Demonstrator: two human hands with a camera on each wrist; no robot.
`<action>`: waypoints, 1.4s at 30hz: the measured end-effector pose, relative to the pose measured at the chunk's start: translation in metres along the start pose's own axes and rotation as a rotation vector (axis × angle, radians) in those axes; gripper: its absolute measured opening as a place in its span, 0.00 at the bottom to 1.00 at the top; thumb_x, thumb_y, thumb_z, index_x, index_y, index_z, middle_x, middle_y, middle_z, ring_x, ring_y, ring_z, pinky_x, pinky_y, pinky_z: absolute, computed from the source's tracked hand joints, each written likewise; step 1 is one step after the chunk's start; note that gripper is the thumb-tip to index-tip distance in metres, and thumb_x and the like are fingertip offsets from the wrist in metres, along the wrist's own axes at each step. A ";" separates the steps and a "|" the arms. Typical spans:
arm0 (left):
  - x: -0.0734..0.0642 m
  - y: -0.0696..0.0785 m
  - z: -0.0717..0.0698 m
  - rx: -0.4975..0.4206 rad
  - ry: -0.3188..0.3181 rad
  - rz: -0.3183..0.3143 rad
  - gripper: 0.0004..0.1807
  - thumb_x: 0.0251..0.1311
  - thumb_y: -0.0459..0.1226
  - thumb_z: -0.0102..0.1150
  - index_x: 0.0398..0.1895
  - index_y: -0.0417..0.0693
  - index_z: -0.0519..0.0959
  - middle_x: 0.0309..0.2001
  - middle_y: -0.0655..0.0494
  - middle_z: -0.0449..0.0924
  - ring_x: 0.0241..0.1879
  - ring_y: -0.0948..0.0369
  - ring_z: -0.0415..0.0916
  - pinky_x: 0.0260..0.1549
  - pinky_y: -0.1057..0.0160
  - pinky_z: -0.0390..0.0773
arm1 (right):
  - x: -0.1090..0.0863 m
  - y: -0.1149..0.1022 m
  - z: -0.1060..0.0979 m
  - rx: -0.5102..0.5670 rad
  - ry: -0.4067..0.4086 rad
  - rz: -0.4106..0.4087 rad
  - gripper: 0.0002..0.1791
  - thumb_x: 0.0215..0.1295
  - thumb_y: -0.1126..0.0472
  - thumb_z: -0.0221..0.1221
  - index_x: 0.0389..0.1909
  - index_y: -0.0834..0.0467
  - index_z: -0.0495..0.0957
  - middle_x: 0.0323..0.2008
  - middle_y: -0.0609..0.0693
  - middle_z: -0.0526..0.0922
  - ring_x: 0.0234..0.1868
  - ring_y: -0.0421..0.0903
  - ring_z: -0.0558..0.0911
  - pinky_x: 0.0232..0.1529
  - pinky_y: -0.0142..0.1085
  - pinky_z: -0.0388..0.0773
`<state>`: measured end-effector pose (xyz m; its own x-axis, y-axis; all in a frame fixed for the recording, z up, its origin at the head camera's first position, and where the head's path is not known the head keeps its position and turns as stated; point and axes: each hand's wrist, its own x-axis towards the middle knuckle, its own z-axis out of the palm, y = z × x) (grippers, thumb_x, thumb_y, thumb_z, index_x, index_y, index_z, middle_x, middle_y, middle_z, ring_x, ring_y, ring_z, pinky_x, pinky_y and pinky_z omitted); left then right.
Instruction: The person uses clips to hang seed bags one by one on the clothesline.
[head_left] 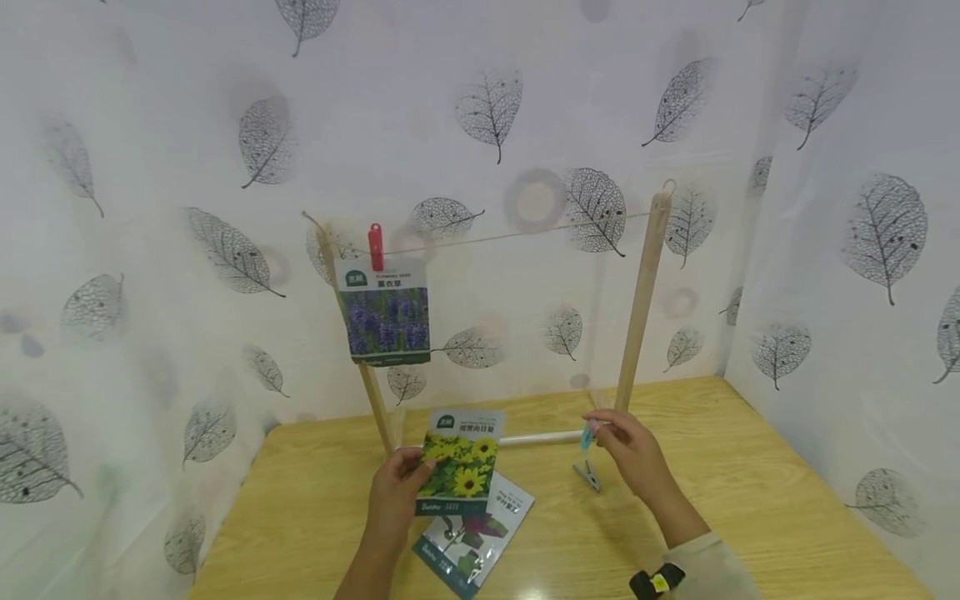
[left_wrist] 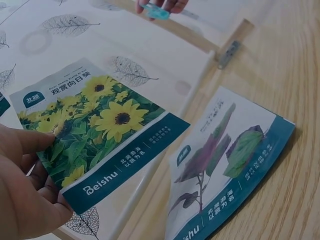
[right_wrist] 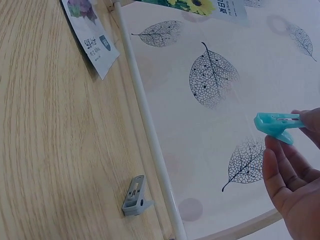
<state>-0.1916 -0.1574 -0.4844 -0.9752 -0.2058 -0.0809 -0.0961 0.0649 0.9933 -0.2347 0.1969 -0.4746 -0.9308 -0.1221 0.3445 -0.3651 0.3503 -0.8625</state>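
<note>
My left hand (head_left: 395,496) pinches a sunflower seed packet (head_left: 462,462) by its left edge, thumb in front, above the table. In the left wrist view its yellow flowers face the camera. Below it a second seed packet (left_wrist: 225,165), with purple and green leaves, lies on the wood. A turquoise clothespin (right_wrist: 277,125) is pinched between the thumb and fingers of my right hand (head_left: 630,450). Under that hand, a grey clothespin (right_wrist: 135,196) lies on the tabletop. A lavender seed packet (head_left: 386,321) hangs from the string at left, held by a red clothespin (head_left: 376,247).
Twine (head_left: 517,236) runs between two wooden posts, the right post (head_left: 643,300) and a left one partly behind the lavender packet. A white rod (head_left: 542,437) joins them low down. Leaf-printed curtains surround the wooden table (head_left: 300,508) at back and sides.
</note>
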 end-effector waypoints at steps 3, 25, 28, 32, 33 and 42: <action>0.000 0.001 0.000 0.001 0.007 -0.005 0.17 0.62 0.44 0.61 0.49 0.43 0.75 0.50 0.48 0.78 0.46 0.59 0.75 0.42 0.67 0.80 | 0.002 -0.002 -0.001 -0.017 -0.002 -0.014 0.15 0.72 0.52 0.52 0.53 0.51 0.78 0.49 0.47 0.78 0.45 0.36 0.80 0.46 0.31 0.80; 0.005 0.009 0.005 -0.028 -0.001 0.010 0.20 0.59 0.45 0.64 0.49 0.44 0.75 0.49 0.48 0.79 0.42 0.59 0.79 0.41 0.64 0.82 | 0.007 -0.061 -0.013 -0.063 -0.003 -0.119 0.13 0.71 0.64 0.53 0.53 0.59 0.78 0.43 0.57 0.80 0.33 0.36 0.76 0.33 0.33 0.79; 0.005 0.012 0.007 -0.032 -0.004 0.004 0.20 0.59 0.46 0.64 0.50 0.45 0.75 0.50 0.49 0.79 0.42 0.59 0.79 0.41 0.63 0.82 | 0.009 -0.064 -0.013 -0.075 0.005 -0.143 0.12 0.71 0.64 0.53 0.52 0.60 0.78 0.43 0.57 0.81 0.33 0.42 0.77 0.33 0.31 0.78; 0.003 0.017 0.008 -0.027 -0.009 0.004 0.22 0.60 0.48 0.63 0.52 0.46 0.74 0.52 0.50 0.79 0.45 0.59 0.79 0.45 0.63 0.81 | 0.012 -0.067 -0.014 -0.087 0.013 -0.180 0.12 0.71 0.66 0.53 0.51 0.61 0.78 0.45 0.57 0.81 0.36 0.41 0.78 0.35 0.30 0.78; 0.002 0.018 0.008 -0.026 -0.010 0.004 0.22 0.60 0.48 0.63 0.52 0.47 0.74 0.52 0.50 0.79 0.45 0.59 0.78 0.46 0.63 0.80 | 0.013 -0.068 -0.014 -0.091 0.013 -0.186 0.12 0.71 0.66 0.53 0.51 0.60 0.78 0.46 0.57 0.81 0.37 0.39 0.78 0.37 0.29 0.78; 0.004 0.023 0.008 -0.036 0.004 0.014 0.22 0.57 0.49 0.65 0.49 0.47 0.75 0.51 0.51 0.79 0.47 0.59 0.77 0.48 0.65 0.79 | 0.017 -0.075 -0.016 -0.088 -0.012 -0.224 0.13 0.71 0.66 0.52 0.53 0.62 0.77 0.49 0.54 0.80 0.42 0.42 0.80 0.42 0.26 0.77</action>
<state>-0.1988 -0.1491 -0.4628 -0.9755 -0.2093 -0.0672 -0.0757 0.0330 0.9966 -0.2227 0.1837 -0.3979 -0.8270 -0.2164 0.5189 -0.5603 0.3927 -0.7293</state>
